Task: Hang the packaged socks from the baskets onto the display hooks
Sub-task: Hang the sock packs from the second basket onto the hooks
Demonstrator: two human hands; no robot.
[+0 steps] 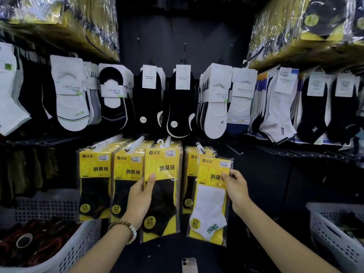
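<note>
Left hand [140, 198] pinching black-sock pack [162, 203] at its left edge, hanger loop [160, 143] above grip beside hook [168, 139]; right hand [235, 188] pinching white-sock pack [210, 205], right edge. Risk: loop missing hook tip, glossy film slipping.

One head-worn wide-angle camera faces forward and slightly downward, positioned close to the black display wall [177, 26] carrying yellow-carded packaged socks [95, 174]; side shelving bows at the frame margins.
</note>
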